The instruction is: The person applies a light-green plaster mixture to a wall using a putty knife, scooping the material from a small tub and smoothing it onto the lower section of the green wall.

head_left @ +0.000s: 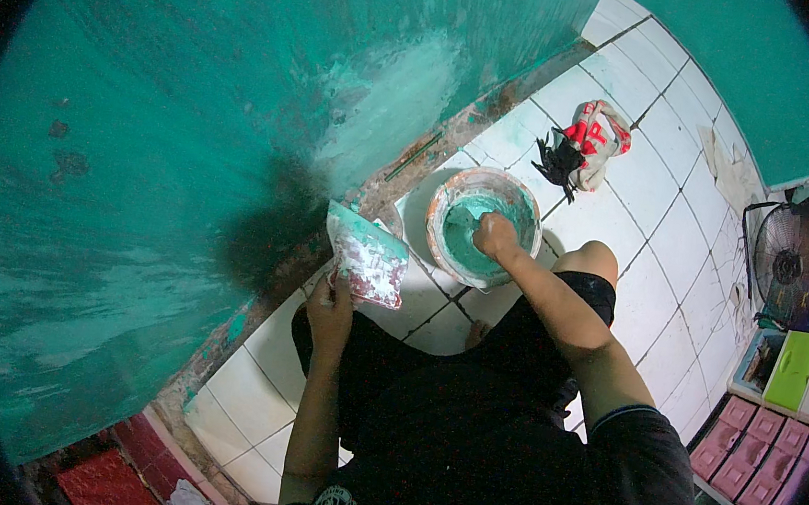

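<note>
My left hand [331, 304] grips the lower edge of a flat board [367, 267], smeared with white and teal paste over reddish brown, beside the wall's foot. My right hand [495, 235] is closed over the bucket, round the handle of what looks like a putty knife [463, 219]; its paste-coated blade dips into the mix. Teal paste [470, 252] lies in the round bucket [435, 255], whose orange-brown rim is crusted with dried white. The bucket stands on the tiles in front of my bent knees.
The teal wall [174, 136] on the left has a pale patch [394, 93] and a rough, broken base. A white and red bag [601, 149] with black strips lies beyond the bucket on white tiles [665, 194]. At right are a fan [787, 257] and pink drawers [747, 456].
</note>
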A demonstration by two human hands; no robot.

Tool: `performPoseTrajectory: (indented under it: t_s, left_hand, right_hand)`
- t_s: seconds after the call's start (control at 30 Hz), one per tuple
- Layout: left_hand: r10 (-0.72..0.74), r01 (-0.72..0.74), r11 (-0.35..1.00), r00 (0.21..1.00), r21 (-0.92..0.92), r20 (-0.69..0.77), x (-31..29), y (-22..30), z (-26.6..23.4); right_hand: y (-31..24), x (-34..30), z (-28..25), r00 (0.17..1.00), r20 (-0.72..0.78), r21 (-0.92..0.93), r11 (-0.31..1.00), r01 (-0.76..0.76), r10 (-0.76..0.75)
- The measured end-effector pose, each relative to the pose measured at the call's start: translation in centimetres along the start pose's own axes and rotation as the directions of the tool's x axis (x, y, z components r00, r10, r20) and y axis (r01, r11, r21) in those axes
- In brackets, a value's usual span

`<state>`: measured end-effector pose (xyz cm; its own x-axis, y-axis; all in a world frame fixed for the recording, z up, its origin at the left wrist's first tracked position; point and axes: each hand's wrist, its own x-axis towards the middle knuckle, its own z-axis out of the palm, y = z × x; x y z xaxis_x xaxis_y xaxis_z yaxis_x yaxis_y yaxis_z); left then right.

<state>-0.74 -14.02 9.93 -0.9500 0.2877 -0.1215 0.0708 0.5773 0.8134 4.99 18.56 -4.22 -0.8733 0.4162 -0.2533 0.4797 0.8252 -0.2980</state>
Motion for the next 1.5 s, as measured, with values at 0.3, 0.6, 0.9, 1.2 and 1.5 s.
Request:
performPoseTrajectory:
  t_s: [0.3, 0.6, 0.9, 1.2, 1.5]
  left_hand:
    - [0.144, -0.149, 0.986, 0.987, -0.07, -0.07, 1.0, 0.1, 2.1]
    - [0.197, -0.201, 0.98, 0.972, -0.015, -0.124, 1.6, 0.8, 2.6]
    - [0.198, -0.208, 0.975, 0.972, -0.076, -0.125, 1.7, 1.0, 2.3]
    - [0.229, -0.246, 0.966, 0.958, -0.082, -0.172, 2.0, -1.1, 1.7]
    - [0.219, -0.244, 0.965, 0.951, -0.093, -0.217, 2.2, -1.9, 1.9]
  right_hand:
    - [0.8, -1.7, -1.5, 0.999, -0.025, 0.054, 0.998, -0.019, 0.02]
    - [2.4, -2.2, -0.4, 0.974, 0.225, -0.244, 0.969, 0.027, 0.029]
    - [2.9, -0.6, -0.9, 0.931, 0.354, -0.396, 0.889, 0.23, -0.084]
    - [-0.4, -0.7, 0.8, 0.901, 0.408, -0.355, 0.884, 0.305, -0.147]
    - [-0.5, -0.9, 2.0, 0.901, 0.398, -0.41, 0.845, 0.342, -0.172]
